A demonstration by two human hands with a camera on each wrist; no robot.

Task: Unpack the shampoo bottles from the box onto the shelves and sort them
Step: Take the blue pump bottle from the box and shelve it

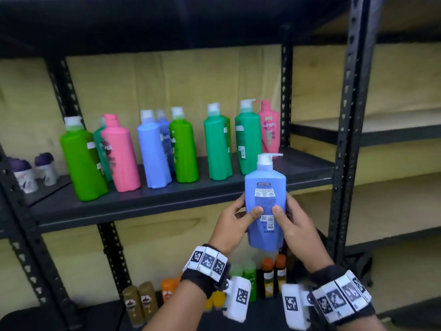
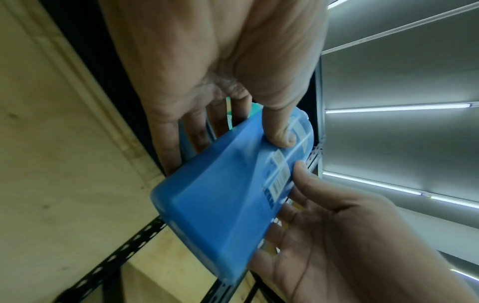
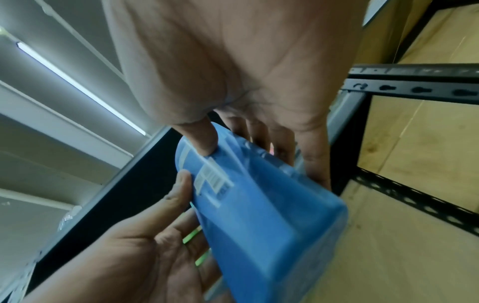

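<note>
I hold a blue pump shampoo bottle [image 1: 265,201] upright in both hands, its back label facing me, just in front of the black shelf [image 1: 167,199]. My left hand [image 1: 235,220] grips its left side, thumb on the label. My right hand [image 1: 290,223] grips the right side, thumb beside the barcode. The wrist views show the blue bottle [image 2: 223,207] [image 3: 261,209] from below with a thumb and fingers wrapped round it. On the shelf stand green bottles [image 1: 82,161], a pink bottle [image 1: 120,156], blue bottles [image 1: 152,151], teal bottles [image 1: 218,144] and another pink bottle [image 1: 269,126].
Small purple-capped containers [image 1: 23,173] sit on the shelf at far left. On the lower level stand brown bottles [image 1: 139,302], orange-capped bottles [image 1: 273,275] and small green bottles [image 1: 248,275]. A black upright post [image 1: 348,130] separates bare wooden shelves [image 1: 393,125] at the right.
</note>
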